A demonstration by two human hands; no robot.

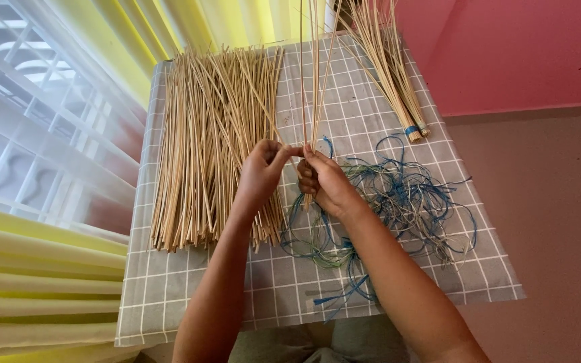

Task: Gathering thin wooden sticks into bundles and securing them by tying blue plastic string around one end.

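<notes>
- Pale straw-coloured reed sticks [312, 74], a few only, are held upright over the middle of the cloth, their lower ends pinched where the two hands meet.
- The right hand [323, 180] is closed around the lower ends of these sticks, with the thumb pressed on top.
- The left hand [261, 171] is brought against it, fingertips closed on the same sticks just beside the right thumb; the hands are thus together, both clamped on the sticks.
- The sticks are judged light, thin and springy, stiff along their length yet likely to snap if bent sharply; they are best gripped near the base, several at once, so that they do not slide apart.
- A tangle of blue and green string [398, 202] lies under and to the right of the right hand.
- A broad heap of loose reed sticks [203, 148] is spread to the left of the left hand.
- A tied bundle of sticks [391, 67] lies at the far right, bound with a blue band.
- All is laid on a grey checked cloth [189, 296], beside yellow curtains [42, 289].
</notes>
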